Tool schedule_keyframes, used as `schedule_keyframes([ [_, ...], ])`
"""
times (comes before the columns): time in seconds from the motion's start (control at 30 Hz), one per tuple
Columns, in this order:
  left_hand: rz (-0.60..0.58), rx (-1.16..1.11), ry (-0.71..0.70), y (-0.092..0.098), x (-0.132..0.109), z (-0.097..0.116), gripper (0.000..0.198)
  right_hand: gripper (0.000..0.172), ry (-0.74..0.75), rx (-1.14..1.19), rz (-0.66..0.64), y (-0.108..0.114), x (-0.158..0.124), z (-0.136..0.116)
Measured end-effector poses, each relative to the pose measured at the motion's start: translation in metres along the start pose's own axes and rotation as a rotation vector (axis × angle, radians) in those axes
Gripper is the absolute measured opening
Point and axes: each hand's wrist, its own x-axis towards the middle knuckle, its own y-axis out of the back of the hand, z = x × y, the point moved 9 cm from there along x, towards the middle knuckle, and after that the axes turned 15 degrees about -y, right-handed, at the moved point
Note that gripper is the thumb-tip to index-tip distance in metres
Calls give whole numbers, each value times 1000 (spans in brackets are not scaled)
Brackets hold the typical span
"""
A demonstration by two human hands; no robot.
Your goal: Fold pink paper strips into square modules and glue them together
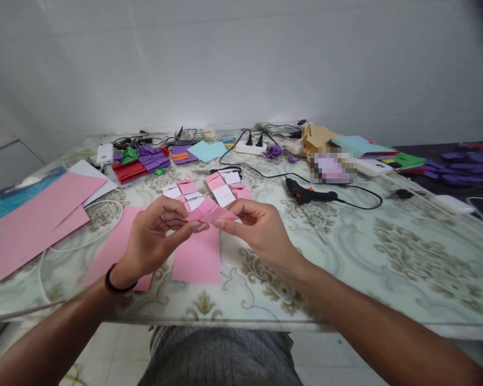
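Note:
Both my hands hold one small folded pink paper piece [211, 213] above the table. My left hand [155, 236] pinches its left end, fingers curled; a black band circles that wrist. My right hand [255, 228] pinches the right end between thumb and fingers. Just behind my hands lie several folded pink-and-white paper units [221, 188]. Under my hands rest flat pink sheets [197, 257].
Large pink sheets [36, 220] lie at the left over a white cable. A black glue gun [306, 192] with its cord lies right of centre. Purple, red and green paper scraps [145, 161], a power strip [249, 146] and paper stacks [358, 146] line the table's [406, 252] back.

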Motion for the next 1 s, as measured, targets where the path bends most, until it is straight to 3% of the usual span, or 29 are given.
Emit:
schedule_keyframes([
  [0.1, 0, -87, 3, 0, 1, 0, 31, 27, 4, 13, 22, 3, 1, 0],
  [0.23, -99, -164, 32, -7, 2, -2, 48, 21, 46, -30, 51, 8, 2, -2],
  [0.37, -182, -88, -9, -10, 1, -3, 66, 13, 176, -152, 30, 1, -4, -10],
  [0.53, -261, 190, -335, -13, 6, 25, 25, 12, 491, -320, -1, -14, -26, -31],
  [0.6, -265, 258, -405, -14, 6, 34, 19, 13, 566, -338, 12, -15, -31, -36],
  [0.83, -180, 334, -396, -7, 9, 41, 21, 14, 627, -379, 78, -10, -35, -45],
  [1.0, -238, 300, -381, -12, 8, 37, 20, 11, 678, -392, 36, -15, -38, -50],
])
